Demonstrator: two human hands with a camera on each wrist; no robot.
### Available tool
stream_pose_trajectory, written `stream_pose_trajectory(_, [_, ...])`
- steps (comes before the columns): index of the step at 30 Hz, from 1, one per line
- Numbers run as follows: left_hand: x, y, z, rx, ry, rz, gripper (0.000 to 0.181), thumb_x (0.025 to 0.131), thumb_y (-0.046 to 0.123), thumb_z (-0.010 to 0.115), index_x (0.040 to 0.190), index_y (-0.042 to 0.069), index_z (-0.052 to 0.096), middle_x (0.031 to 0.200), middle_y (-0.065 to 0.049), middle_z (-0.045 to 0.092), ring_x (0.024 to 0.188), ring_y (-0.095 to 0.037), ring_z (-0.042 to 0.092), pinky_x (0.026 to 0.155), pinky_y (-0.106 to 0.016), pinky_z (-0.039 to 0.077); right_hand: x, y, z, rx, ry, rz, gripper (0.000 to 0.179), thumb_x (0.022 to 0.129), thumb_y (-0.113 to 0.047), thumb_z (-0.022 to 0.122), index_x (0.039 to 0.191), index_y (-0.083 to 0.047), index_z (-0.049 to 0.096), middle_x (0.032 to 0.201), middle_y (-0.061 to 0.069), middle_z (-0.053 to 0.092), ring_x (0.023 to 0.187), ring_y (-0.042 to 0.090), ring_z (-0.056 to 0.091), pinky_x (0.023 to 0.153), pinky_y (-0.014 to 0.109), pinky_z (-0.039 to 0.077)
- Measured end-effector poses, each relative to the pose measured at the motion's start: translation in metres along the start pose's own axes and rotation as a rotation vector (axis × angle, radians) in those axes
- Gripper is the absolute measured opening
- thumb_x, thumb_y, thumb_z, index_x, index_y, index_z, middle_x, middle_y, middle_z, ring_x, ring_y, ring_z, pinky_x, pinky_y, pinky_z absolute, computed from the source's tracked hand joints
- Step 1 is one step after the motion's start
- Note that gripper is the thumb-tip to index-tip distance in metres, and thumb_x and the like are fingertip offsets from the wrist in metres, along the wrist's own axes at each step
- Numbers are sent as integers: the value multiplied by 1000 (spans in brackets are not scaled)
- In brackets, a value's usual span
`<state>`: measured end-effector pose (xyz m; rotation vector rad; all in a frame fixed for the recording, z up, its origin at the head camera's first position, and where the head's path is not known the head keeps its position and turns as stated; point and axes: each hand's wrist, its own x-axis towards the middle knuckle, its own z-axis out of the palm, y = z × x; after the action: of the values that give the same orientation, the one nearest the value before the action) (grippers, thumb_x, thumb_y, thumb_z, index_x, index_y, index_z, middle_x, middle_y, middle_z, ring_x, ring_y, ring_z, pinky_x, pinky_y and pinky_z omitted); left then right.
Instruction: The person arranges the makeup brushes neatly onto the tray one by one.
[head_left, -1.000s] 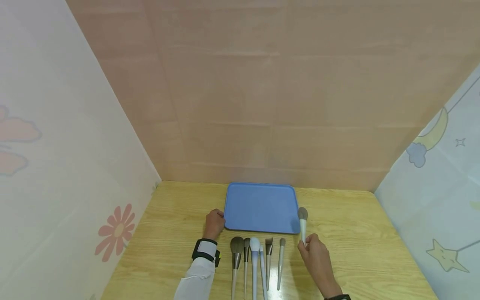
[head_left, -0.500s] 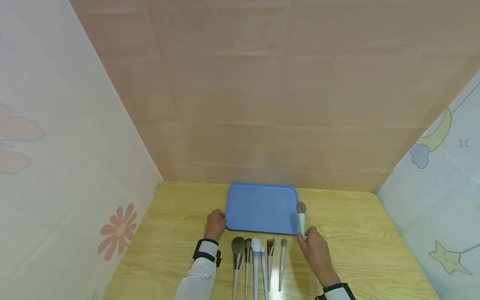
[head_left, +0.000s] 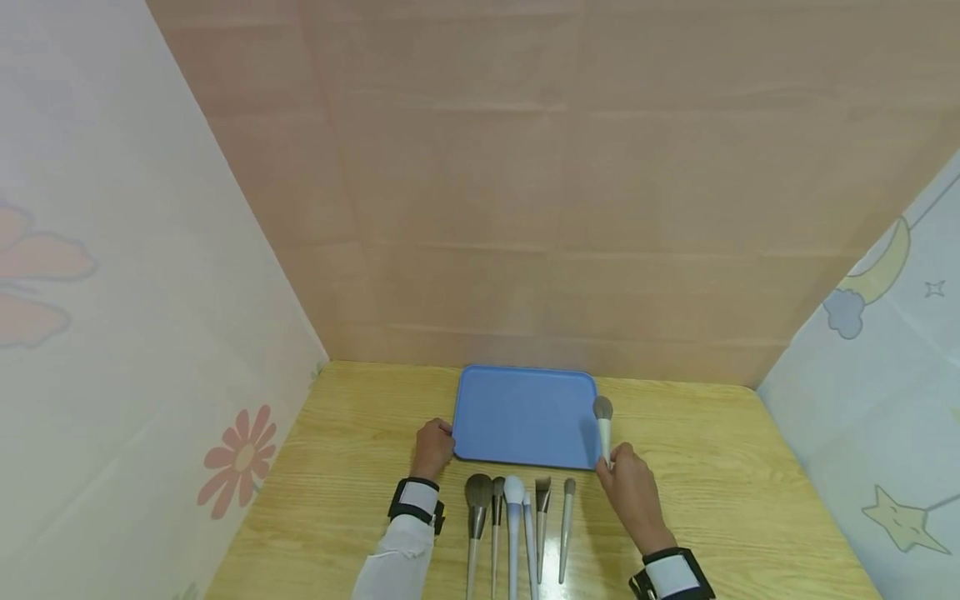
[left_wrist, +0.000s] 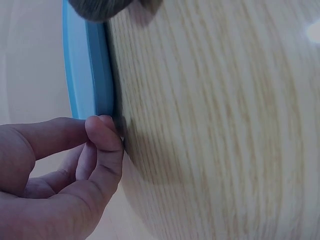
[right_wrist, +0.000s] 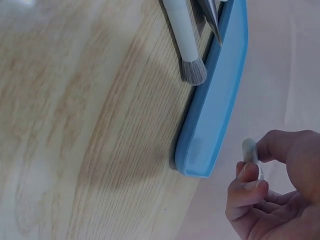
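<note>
A blue tray (head_left: 527, 417) lies near the back of the table. My left hand (head_left: 432, 448) pinches its near left corner between thumb and fingers, as the left wrist view shows. My right hand (head_left: 633, 496) holds a makeup brush (head_left: 604, 433) by its pale handle, with the grey bristles pointing up beside the tray's right edge. In the right wrist view only the handle's end (right_wrist: 249, 150) shows between thumb and fingers. In front of the tray several more makeup brushes lie in a row, among them a large dark one (head_left: 477, 504) and a white-headed one (head_left: 513, 500).
The wood-grain table (head_left: 735, 483) extends to both sides of the tray. Behind it stands a tan backdrop (head_left: 525, 208). Printed white walls rise at the left (head_left: 150, 333) and right (head_left: 892, 375). A small grey-tipped brush (head_left: 567, 525) is the rightmost on the table.
My right hand has moved slightly forward, away from me, bringing the makeup brush further up along the tray's right edge. The left hand stays at the tray's corner.
</note>
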<state>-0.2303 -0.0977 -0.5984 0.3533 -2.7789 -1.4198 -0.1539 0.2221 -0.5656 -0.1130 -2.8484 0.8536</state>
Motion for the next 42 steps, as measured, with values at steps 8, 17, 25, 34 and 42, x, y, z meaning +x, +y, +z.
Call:
stream_pose_trajectory(8, [1,-1,1,0,1,-8,17,81,-9,61,97,-7,66,85,-17,68,66,-21,62,53,-29,49,12,5,4,-3,-8,-3,20,92,-10,62,88,5,50,63,9,53,48,15,48,40,25,35])
stream_pose_trajectory(17, [0,-1,3,-4,-8,-23,17,81,-10,60,96,-6,66,84,-16,67,63,-20,61,52,-29,49,21,7,7,-10,-32,9,20,91,-10,62,87,5,51,64,10,53,51,16,49,42,26,36])
stream_pose_trajectory(25, [2,0,2,16,17,9,16,79,-9,61,94,-7,67,82,-16,68,70,-24,62,58,-32,51,29,9,11,-17,-35,-15,21,93,-11,61,82,1,47,62,7,50,49,15,47,40,25,35])
stream_pose_trajectory(34, [3,2,0,8,4,9,17,79,-10,62,95,-8,68,82,-16,68,66,-21,63,56,-30,51,37,12,20,-37,-44,-25,24,92,-11,60,78,-1,44,61,7,48,49,16,46,40,26,34])
stream_pose_trajectory(42, [1,5,-1,4,-6,7,19,79,-11,61,97,-9,67,83,-17,68,67,-22,61,57,-31,51,44,14,25,-45,-37,-36,24,92,-11,61,78,1,46,62,8,48,49,17,46,41,27,35])
